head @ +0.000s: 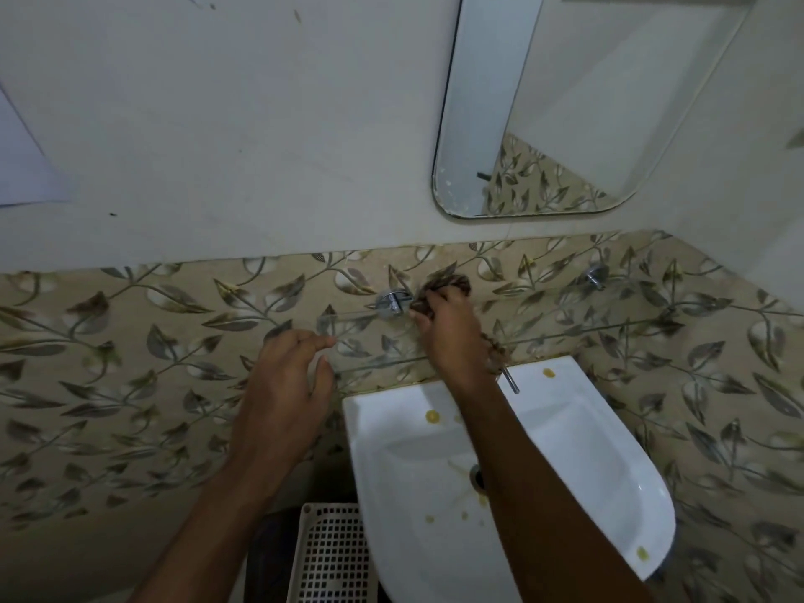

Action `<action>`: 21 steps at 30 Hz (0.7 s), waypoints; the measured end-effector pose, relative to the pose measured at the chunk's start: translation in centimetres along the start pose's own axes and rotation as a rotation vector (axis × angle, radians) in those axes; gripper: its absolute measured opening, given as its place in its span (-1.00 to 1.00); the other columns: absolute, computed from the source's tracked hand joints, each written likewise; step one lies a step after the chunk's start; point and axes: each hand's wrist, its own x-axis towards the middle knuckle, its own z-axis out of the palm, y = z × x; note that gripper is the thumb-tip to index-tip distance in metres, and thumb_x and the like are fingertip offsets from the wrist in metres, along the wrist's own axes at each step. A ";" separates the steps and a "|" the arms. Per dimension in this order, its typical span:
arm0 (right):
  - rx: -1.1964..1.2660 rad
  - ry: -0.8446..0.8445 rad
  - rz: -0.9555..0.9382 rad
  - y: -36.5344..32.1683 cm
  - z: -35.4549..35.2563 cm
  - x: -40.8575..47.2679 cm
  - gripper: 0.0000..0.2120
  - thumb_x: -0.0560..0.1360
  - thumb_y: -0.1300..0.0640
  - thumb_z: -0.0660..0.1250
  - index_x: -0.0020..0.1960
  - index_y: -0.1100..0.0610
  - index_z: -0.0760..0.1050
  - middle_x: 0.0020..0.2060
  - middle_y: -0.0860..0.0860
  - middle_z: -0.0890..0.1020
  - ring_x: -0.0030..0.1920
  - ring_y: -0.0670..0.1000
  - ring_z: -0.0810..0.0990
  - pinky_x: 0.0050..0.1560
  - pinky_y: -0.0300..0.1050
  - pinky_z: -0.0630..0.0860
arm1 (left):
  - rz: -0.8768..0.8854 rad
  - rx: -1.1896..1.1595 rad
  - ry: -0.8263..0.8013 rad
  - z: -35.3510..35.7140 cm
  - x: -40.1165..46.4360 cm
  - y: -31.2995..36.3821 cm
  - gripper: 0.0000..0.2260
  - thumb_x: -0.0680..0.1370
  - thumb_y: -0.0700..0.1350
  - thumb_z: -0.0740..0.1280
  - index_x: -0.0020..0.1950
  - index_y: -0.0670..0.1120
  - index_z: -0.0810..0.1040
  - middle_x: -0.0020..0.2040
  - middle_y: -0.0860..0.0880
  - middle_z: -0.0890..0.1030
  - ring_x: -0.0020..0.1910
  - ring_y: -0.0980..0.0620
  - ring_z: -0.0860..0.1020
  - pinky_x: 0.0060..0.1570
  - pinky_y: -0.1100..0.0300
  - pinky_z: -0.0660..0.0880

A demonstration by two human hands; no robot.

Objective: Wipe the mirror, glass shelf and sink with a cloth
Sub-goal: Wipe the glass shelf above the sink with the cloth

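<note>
The glass shelf (565, 337) is bounded at the far side by the tiled wall (130, 341), with chrome brackets (393, 303) at left and right. Open room is left above the white sink (609, 472), just near of the shelf.

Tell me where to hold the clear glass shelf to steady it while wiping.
Hold the clear glass shelf at its free left end, from the left, thumb under and fingers over. It is a thin flat pane, and the left hand is there already. The right hand works the brown cloth by the chrome bracket.

Dim, flat indoor light with a greyish cast, soft shadows, slight blur throughout, and strong wide-angle bending of the wall (217, 124) and mirror (565, 102) toward the edges.
</note>
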 end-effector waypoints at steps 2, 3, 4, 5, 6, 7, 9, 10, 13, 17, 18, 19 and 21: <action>0.086 0.014 -0.072 -1.6 1.0 -1.3 -0.65 0.62 0.05 0.28 0.35 0.16 0.52 0.31 0.09 0.47 0.28 0.08 0.46 0.28 -0.08 0.38 | -0.002 -0.011 0.012 -0.1 0.0 0.2 -0.69 0.58 -0.08 0.19 0.21 -0.10 0.63 0.11 -0.01 0.56 0.17 0.02 0.48 0.20 0.23 0.36; 0.105 0.022 -0.092 -2.4 1.6 -1.8 -0.66 0.62 0.08 0.27 0.36 0.16 0.51 0.31 0.08 0.47 0.28 0.08 0.46 0.32 -0.06 0.40 | -0.006 -0.012 0.026 0.0 0.0 0.3 -0.71 0.59 -0.10 0.20 0.21 -0.11 0.62 0.11 -0.02 0.57 0.17 0.01 0.49 0.20 0.22 0.36; 0.133 0.019 -0.124 -3.2 2.0 -2.5 -0.67 0.62 0.11 0.27 0.35 0.18 0.52 0.31 0.09 0.49 0.28 0.08 0.46 0.34 -0.02 0.42 | -0.014 -0.015 0.045 0.0 0.0 0.3 -0.74 0.60 -0.14 0.23 0.21 -0.12 0.62 0.11 -0.03 0.57 0.17 -0.01 0.49 0.19 0.22 0.35; 0.185 -0.002 -0.194 -4.2 2.3 -3.2 -0.69 0.60 0.16 0.29 0.32 0.19 0.55 0.28 0.11 0.53 0.25 0.09 0.48 0.32 0.02 0.44 | -0.026 -0.018 0.063 -0.1 0.0 0.4 -0.77 0.61 -0.18 0.26 0.21 -0.12 0.62 0.12 -0.05 0.57 0.17 -0.02 0.49 0.19 0.23 0.34; 0.244 -0.041 -0.301 -5.3 2.7 -3.9 -0.71 0.57 0.21 0.30 0.27 0.22 0.58 0.22 0.13 0.57 0.20 0.10 0.51 0.27 0.02 0.47 | -0.038 -0.022 0.077 -0.1 0.1 0.6 -0.78 0.61 -0.21 0.28 0.22 -0.13 0.62 0.12 -0.06 0.58 0.17 -0.02 0.49 0.18 0.23 0.33; 0.288 -0.094 -0.424 -6.3 3.1 -4.7 -0.72 0.53 0.26 0.32 0.22 0.24 0.61 0.17 0.16 0.60 0.16 0.12 0.54 0.23 -0.01 0.48 | -0.048 -0.021 0.083 -0.2 0.1 0.7 -0.78 0.60 -0.23 0.29 0.22 -0.14 0.62 0.13 -0.06 0.58 0.17 -0.02 0.48 0.18 0.24 0.32; 0.322 -0.173 -0.560 -7.4 3.2 -5.1 -0.73 0.50 0.31 0.35 0.18 0.26 0.63 0.14 0.19 0.63 0.13 0.12 0.55 0.18 -0.10 0.44 | -0.046 -0.007 0.079 -0.5 0.1 0.7 -0.77 0.60 -0.24 0.28 0.22 -0.15 0.61 0.14 -0.07 0.58 0.16 -0.01 0.48 0.16 0.24 0.32; 0.323 -0.182 -0.550 -7.2 3.2 -4.4 -0.73 0.50 0.31 0.35 0.18 0.26 0.63 0.16 0.18 0.62 0.14 0.10 0.55 0.19 -0.14 0.42 | -0.033 -0.002 0.078 -0.7 0.1 0.6 -0.76 0.59 -0.24 0.28 0.22 -0.15 0.61 0.13 -0.08 0.58 0.16 -0.03 0.49 0.16 0.23 0.34; 0.219 -0.059 -0.344 -6.0 3.7 -2.1 -0.66 0.54 0.24 0.34 0.30 0.23 0.57 0.28 0.14 0.56 0.27 0.12 0.51 0.32 -0.06 0.43 | -0.018 -0.001 0.094 -2.0 -0.6 -0.2 -0.76 0.58 -0.26 0.30 0.22 -0.13 0.62 0.11 -0.06 0.58 0.14 -0.04 0.51 0.15 0.18 0.38; 0.139 -0.019 -0.385 -7.9 5.4 -3.0 -0.62 0.54 0.18 0.34 0.35 0.20 0.53 0.31 0.13 0.53 0.31 0.15 0.47 0.34 0.03 0.44 | -0.076 0.006 0.088 -2.8 -1.4 -1.9 -0.75 0.58 -0.25 0.30 0.23 -0.10 0.61 0.11 -0.04 0.58 0.13 -0.03 0.52 0.15 0.17 0.40; 0.193 -0.059 -0.468 -9.1 5.8 -4.0 -0.65 0.53 0.19 0.35 0.31 0.18 0.56 0.27 0.12 0.56 0.27 0.13 0.49 0.30 0.00 0.45 | -0.096 0.003 0.097 -2.9 -1.6 -2.2 -0.75 0.59 -0.24 0.30 0.24 -0.11 0.60 0.12 -0.04 0.58 0.12 -0.02 0.52 0.15 0.18 0.40; 0.249 -0.113 -0.544 -10.1 6.3 -5.1 -0.70 0.52 0.21 0.35 0.25 0.18 0.59 0.20 0.13 0.60 0.21 0.12 0.52 0.25 -0.02 0.46 | -0.115 -0.006 0.111 -3.0 -1.8 -2.4 -0.75 0.60 -0.23 0.29 0.25 -0.11 0.59 0.12 -0.04 0.57 0.10 0.01 0.51 0.13 0.20 0.40; 0.326 -0.192 -0.625 -11.2 6.8 -7.5 -0.76 0.51 0.27 0.32 0.15 0.26 0.62 0.08 0.18 0.65 0.11 0.16 0.57 0.20 0.05 0.50 | -0.131 -0.041 0.141 -3.2 -2.5 -2.5 -0.77 0.62 -0.21 0.27 0.25 -0.11 0.58 0.12 -0.02 0.56 0.07 0.11 0.48 0.10 0.30 0.37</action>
